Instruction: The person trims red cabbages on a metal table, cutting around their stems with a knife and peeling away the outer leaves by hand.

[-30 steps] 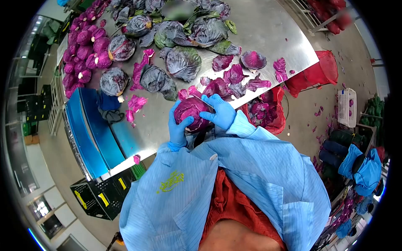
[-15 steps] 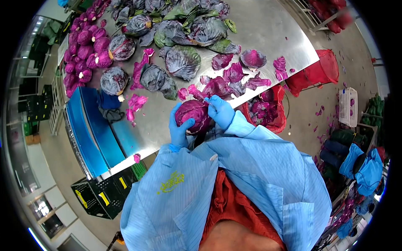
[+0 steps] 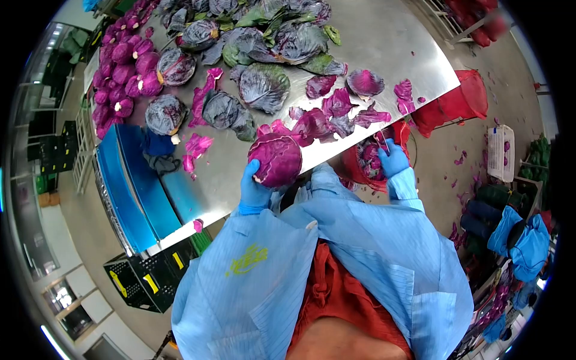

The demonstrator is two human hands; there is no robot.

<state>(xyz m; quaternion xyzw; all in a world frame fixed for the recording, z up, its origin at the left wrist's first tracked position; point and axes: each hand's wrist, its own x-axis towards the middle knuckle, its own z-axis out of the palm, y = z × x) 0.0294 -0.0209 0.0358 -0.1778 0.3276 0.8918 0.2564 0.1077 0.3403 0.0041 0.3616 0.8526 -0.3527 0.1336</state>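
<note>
My left hand (image 3: 254, 187), in a blue glove, holds a round purple cabbage (image 3: 276, 159) at the near edge of the metal table (image 3: 384, 36). Off to the right, my right hand (image 3: 393, 159) is closed on a thin tool (image 3: 384, 140) that looks like a knife, above a red mesh bag (image 3: 358, 170) with purple leaves in it. Torn purple leaves (image 3: 312, 124) lie on the table just beyond the cabbage. Darker cabbages with outer leaves, such as one (image 3: 264, 88), sit farther back.
Peeled purple cabbages (image 3: 123, 74) are heaped at the far left. Blue trays (image 3: 133, 191) stand at the table's left end, above black crates (image 3: 145, 283). Another red bag (image 3: 456, 102) and a white basket (image 3: 500, 153) are on the right.
My right hand has left the cabbage and moved right, over the red bag. The cabbage stays in my left hand, with more of its surface showing.
</note>
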